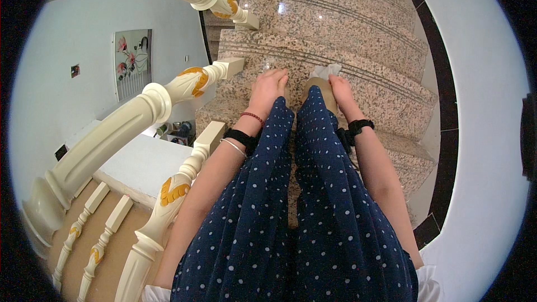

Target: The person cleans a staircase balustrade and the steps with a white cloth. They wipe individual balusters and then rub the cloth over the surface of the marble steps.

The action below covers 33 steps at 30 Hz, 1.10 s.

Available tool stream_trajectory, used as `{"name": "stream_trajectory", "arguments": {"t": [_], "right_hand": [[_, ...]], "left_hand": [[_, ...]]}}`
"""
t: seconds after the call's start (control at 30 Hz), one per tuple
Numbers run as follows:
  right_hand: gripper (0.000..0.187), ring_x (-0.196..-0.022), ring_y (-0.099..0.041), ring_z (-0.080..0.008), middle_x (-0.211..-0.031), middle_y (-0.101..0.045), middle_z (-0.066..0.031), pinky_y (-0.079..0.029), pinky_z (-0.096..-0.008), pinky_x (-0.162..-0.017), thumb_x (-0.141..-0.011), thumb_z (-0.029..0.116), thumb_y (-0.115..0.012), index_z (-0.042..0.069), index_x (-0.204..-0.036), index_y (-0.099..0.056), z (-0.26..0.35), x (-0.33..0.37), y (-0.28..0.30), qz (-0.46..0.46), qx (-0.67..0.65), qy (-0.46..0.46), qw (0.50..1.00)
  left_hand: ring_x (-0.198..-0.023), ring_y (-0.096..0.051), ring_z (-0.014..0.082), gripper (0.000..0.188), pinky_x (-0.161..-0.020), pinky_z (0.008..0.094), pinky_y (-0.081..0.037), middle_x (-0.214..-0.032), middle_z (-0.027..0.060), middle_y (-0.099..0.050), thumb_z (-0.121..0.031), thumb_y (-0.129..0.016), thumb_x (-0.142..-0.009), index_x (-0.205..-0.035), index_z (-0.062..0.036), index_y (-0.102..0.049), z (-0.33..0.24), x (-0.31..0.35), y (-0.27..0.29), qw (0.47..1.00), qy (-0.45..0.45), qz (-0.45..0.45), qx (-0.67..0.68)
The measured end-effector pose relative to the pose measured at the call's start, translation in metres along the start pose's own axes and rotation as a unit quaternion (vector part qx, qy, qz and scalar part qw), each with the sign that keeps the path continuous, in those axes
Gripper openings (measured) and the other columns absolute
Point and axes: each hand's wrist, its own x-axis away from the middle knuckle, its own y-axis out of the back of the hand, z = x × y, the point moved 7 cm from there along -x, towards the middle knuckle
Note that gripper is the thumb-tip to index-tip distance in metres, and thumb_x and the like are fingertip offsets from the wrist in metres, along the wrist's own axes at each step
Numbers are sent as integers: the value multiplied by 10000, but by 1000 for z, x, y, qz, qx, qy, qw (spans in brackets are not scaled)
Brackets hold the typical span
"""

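My right hand is closed on a crumpled white tissue, beside my right knee and shin and just over a speckled pink-brown stone step. Most of the right fingers are hidden behind the hand. My left hand holds nothing that shows; its fingers reach forward beside my left knee, near the same step and close to a cream baluster. Whether its fingertips touch the stone, I cannot tell. Dark blue trousers with white dots cover my bent legs between both forearms.
Cream balusters with gold leaf carving line the stairs' left side. More stone steps lie ahead. A white wall with a black skirting runs along the right. Past the balusters are a white ledge and a flower picture.
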Motion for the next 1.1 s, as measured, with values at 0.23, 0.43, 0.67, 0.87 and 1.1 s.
{"name": "stream_trajectory", "arguments": {"t": [0.23,0.43,0.67,0.87,1.1], "right_hand": [[322,-677,-517,-146,-724,-583,-45,-414,-302,-649,-858,296,-500,3,-758,-592,0,-1,2,-2,22,18,1000],[339,-679,-530,-160,-726,-596,-64,-424,-310,-657,-852,293,-498,-19,-761,-594,1,-3,3,-1,36,19,999],[455,-808,-615,-360,-846,-649,-214,-461,-433,-766,-869,388,-464,-40,-884,-616,41,5,1,-89,332,128,930],[566,-910,-610,-392,-949,-635,-238,-481,-473,-813,-806,523,-516,2,-1003,-613,76,45,-52,-34,458,208,864],[519,-946,-610,-378,-986,-634,-226,-486,-453,-820,-740,488,-629,34,-992,-618,77,42,-62,53,440,113,890]], "left_hand": [[-926,-557,334,254,-856,408,-424,-980,148,-605,-221,-440,-922,-982,-45,-613,-7,-2,-2,997,-17,37,-71],[-1018,-532,326,304,-870,460,-422,-1027,125,-606,-288,-403,-926,-991,-78,-613,-3,-3,-4,996,5,59,-67],[-1035,-527,325,305,-887,466,-413,-1045,129,-600,-318,-449,-896,-1006,-82,-608,-5,-3,-1,995,26,75,-54],[-1107,-483,335,432,-943,469,-371,-1160,169,-533,-379,-520,-849,-1095,-25,-541,-19,-1,-4,968,56,144,-196],[-1186,-422,298,419,-998,442,-327,-1223,138,-484,-337,-557,-830,-1128,-46,-520,-15,6,-8,972,-68,6,-227]]}}
